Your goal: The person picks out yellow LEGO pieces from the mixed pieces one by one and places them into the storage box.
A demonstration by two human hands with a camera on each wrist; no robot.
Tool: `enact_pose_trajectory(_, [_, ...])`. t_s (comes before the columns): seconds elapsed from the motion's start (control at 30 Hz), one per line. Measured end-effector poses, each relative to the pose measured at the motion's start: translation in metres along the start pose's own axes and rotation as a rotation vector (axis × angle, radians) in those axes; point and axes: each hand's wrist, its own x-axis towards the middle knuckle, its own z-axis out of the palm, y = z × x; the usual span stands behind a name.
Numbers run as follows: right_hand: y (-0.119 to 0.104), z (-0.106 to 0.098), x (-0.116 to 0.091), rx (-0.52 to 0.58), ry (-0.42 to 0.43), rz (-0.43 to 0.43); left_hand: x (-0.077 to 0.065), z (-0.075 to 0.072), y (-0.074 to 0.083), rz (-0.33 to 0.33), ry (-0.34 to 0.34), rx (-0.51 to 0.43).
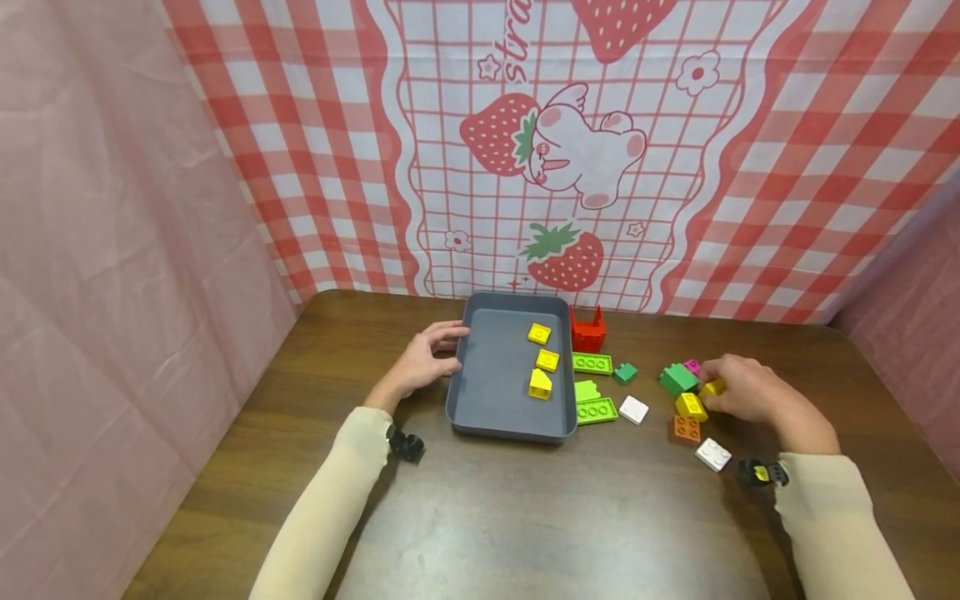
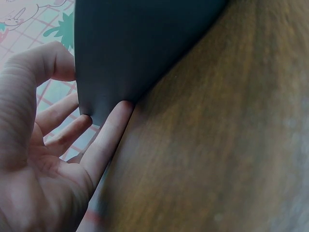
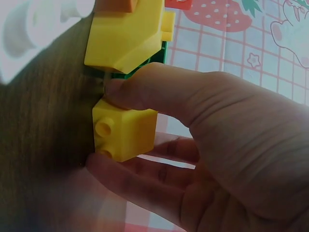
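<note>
Room: one red-and-white cloth [image 1: 585, 237] with strawberry print is hanging across the far side; pink drapes [image 1: 112, 250] are hanging left and right, one on each.

Surface: one brown wood-grain table [image 1: 525, 517] is carrying everything and is reflecting light at its near middle.

One grey tray [image 1: 487, 367] is lying at the table's far middle. My left hand [image 1: 420, 358] is unclenched and is resting its fingertips against the tray's left side. My right hand [image 1: 753, 392], well to the right, is pinching one yellow brick [image 3: 128, 133] between thumb and fingers.

Pieces, counted by kind:
- One red piece [image 1: 588, 333] is standing just beside the tray's far right.
- Three lime pieces [image 1: 596, 411] are lying along the tray's right side.
- One green brick [image 1: 678, 379] is standing left of my right hand.
- One brown brick [image 1: 685, 429] is sitting nearer.
- Two white pieces [image 1: 713, 454] are lying apart, one farther left.
- Four more yellow pieces [image 1: 540, 384] are showing: three in the tray, one near my right hand.
- One small green piece [image 1: 625, 372] is lying near the lime ones.
- One magenta piece [image 1: 692, 367] is showing partly, behind the green brick.
</note>
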Motion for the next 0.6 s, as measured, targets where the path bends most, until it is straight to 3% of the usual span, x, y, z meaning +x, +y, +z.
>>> enact_pose_trajectory(0.6, [-0.0006, 0.0031, 0.0001, 0.014, 0.013, 0.016, -0.0001, -0.0005, 0.0001, 0.001, -0.004, 0.001])
